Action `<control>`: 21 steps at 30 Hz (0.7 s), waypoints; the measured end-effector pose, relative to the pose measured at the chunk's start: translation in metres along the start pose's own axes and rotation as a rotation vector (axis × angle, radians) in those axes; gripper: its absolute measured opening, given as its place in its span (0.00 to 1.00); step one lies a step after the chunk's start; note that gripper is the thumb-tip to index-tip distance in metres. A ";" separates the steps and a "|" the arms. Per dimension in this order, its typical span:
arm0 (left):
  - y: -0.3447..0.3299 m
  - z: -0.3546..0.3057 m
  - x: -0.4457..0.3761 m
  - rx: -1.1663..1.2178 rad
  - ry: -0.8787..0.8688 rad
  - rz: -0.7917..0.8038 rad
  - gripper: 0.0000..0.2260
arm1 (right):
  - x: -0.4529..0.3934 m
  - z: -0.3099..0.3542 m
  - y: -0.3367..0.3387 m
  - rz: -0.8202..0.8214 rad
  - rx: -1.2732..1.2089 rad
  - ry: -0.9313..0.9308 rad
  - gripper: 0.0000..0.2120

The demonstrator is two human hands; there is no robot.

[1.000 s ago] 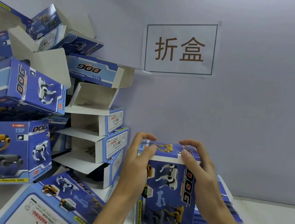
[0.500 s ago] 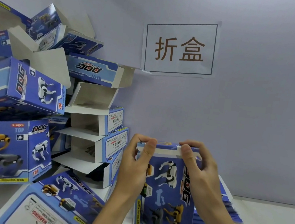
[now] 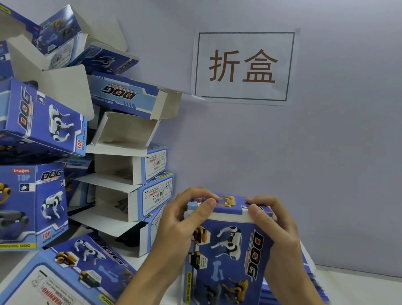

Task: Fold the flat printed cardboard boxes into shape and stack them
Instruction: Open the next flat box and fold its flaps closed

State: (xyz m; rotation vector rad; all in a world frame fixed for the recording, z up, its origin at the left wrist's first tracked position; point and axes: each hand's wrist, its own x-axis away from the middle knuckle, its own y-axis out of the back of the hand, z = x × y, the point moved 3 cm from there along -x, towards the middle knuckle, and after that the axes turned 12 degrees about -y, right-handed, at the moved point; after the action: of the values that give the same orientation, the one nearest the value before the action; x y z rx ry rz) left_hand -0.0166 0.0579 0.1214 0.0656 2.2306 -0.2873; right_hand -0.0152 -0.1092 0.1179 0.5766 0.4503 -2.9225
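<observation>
Leaning pile (image 3: 49, 159): folded glossy blue boxes heaped at left against the wall, many with flaps open; a knock could topple them.
Box (image 3: 226, 259): upright, near centre, printed card, white cut edges.
Flat stack (image 3: 305, 286): behind it, right.
Left hand (image 3: 178, 228): grips the box side, thumb pressing the top flap (image 3: 226, 205).
Right hand (image 3: 277, 240): likewise; uneven pressure could crease the flap.

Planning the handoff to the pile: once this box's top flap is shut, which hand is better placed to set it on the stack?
Left hand: it holds the box on the side nearest the folded stack. The right hand is on the far side.
</observation>
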 end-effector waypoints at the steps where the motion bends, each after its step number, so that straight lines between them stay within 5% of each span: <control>1: 0.001 0.001 0.000 -0.010 -0.005 -0.003 0.11 | 0.000 -0.001 0.001 0.004 -0.014 -0.012 0.07; 12: 0.010 0.005 0.000 0.102 0.110 -0.041 0.15 | 0.000 -0.002 -0.001 0.084 -0.037 -0.059 0.09; 21: 0.002 0.007 0.000 0.034 0.040 -0.108 0.13 | -0.001 0.000 -0.005 0.035 0.022 0.007 0.10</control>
State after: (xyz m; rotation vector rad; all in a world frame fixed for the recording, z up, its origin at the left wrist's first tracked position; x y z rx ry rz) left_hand -0.0114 0.0585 0.1169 -0.0310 2.2726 -0.3864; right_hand -0.0158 -0.1042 0.1197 0.5917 0.4057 -2.8967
